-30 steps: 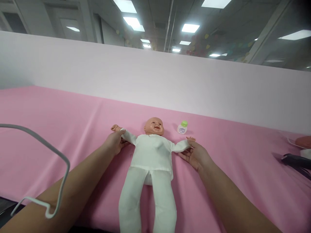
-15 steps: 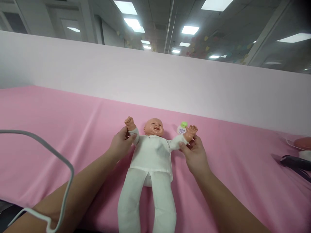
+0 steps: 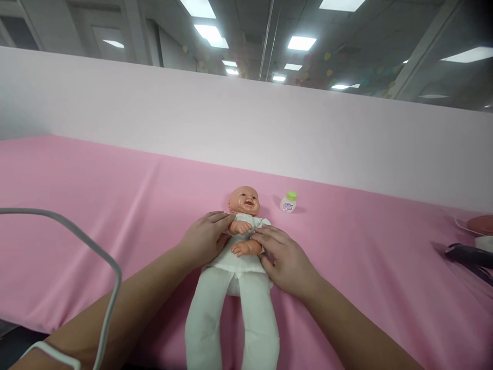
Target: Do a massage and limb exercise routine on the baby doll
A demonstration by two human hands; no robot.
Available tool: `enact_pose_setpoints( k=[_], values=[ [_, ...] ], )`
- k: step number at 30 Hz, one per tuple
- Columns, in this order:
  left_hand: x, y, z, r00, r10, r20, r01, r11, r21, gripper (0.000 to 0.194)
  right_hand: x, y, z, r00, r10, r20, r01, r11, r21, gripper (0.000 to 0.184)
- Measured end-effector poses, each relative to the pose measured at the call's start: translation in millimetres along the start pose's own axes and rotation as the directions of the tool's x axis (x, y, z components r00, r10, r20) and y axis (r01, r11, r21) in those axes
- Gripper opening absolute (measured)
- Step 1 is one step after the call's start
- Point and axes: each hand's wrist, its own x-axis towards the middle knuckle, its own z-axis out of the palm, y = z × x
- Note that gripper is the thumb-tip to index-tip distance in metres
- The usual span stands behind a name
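On its back in front of me lies a baby doll (image 3: 234, 262) in white clothes, its head toward the wall and its legs toward me. Both doll forearms are folded across its chest, one above the other. My left hand (image 3: 208, 239) is closed round the doll's arm on the left, its fingers over the sleeve. Around the doll's lower-lying arm on the right my right hand (image 3: 287, 259) is closed, fingers over the sleeve and thumb low by the doll's side. Part of each sleeve is hidden under my hands.
A small bottle with a green cap (image 3: 288, 202) stands right of the doll's head. At the right edge are a black-handled object (image 3: 468, 254) and a brownish round item (image 3: 480, 224). Pink cloth (image 3: 362, 246) covers the table before a white wall (image 3: 246, 123). A grey cable (image 3: 88, 244) loops at left.
My hands have moved inward, bringing the doll's arms from spread out at its sides to folded over its chest. The bottle now shows unobstructed.
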Motion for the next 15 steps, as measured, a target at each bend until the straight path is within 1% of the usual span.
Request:
enact_pose_setpoints(
  k=[3, 5, 7, 9, 10, 11, 12, 14, 15],
  values=[
    [0.0, -0.8, -0.3, 0.999, -0.033, 0.004, 0.033, 0.999, -0.037, 0.043, -0.2, -1.1, -0.7, 1.000, 0.001, -0.005, -0.002, 1.000, -0.006, 0.058],
    [0.4, -3.9, -0.7, 0.997, -0.081, -0.012, 0.079, 0.992, -0.101, 0.045, -0.1, -0.7, -2.1, 0.999, 0.038, -0.036, -0.036, 0.999, 0.038, 0.053],
    [1.1, -9.4, -0.7, 0.986, -0.161, -0.050, 0.148, 0.970, -0.194, 0.046, 0.3, 1.7, -4.4, 0.989, 0.126, -0.074, -0.115, 0.985, 0.131, 0.048],
    [2.1, -17.5, 0.2, 0.952, -0.297, -0.072, 0.260, 0.910, -0.322, 0.038, 1.0, 7.2, -6.8, 0.956, 0.272, -0.110, -0.232, 0.930, 0.283, 0.042],
    [2.8, -22.5, 0.9, 0.922, -0.382, -0.068, 0.326, 0.857, -0.399, 0.032, 1.4, 11.6, -7.8, 0.925, 0.360, -0.123, -0.294, 0.881, 0.372, 0.041],
    [3.6, -27.9, 1.9, 0.882, -0.468, -0.056, 0.385, 0.784, -0.487, 0.026, 1.8, 16.9, -8.5, 0.882, 0.452, -0.134, -0.350, 0.818, 0.456, 0.040],
    [4.7, -33.7, 3.1, 0.838, -0.545, -0.036, 0.426, 0.692, -0.583, 0.025, 2.1, 23.2, -9.0, 0.828, 0.541, -0.145, -0.397, 0.750, 0.530, 0.042],
    [7.4, -45.9, 6.4, 0.736, -0.676, 0.025, 0.455, 0.468, -0.757, 0.027, 2.6, 37.5, -8.9, 0.701, 0.695, -0.161, -0.451, 0.607, 0.655, 0.049],
    [9.0, -51.7, 8.2, 0.674, -0.736, 0.063, 0.456, 0.348, -0.819, 0.029, 2.5, 44.9, -8.6, 0.638, 0.754, -0.154, -0.459, 0.533, 0.711, 0.051]
  ],
)
